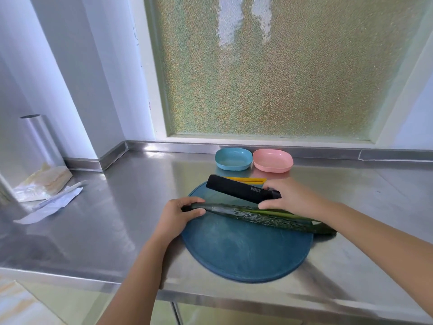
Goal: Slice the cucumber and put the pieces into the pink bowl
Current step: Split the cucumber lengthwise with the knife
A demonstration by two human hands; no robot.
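A long dark green cucumber [264, 216] lies whole across the round blue cutting board [246, 249], its right end past the board's edge. My left hand [178, 216] grips the cucumber's left end, fingers curled over it. My right hand [293, 195] holds the handle of a black knife [236, 188], whose broad blade lies tilted just behind the cucumber. The pink bowl [273, 160] stands empty at the back of the counter, behind the board.
A blue bowl [233, 158] sits left of the pink one. A yellow strip [246, 179] lies behind the knife. At the far left stand a foil roll [38, 139] and some paper wrappers [46, 191]. The steel counter's front edge [210, 294] is close to me.
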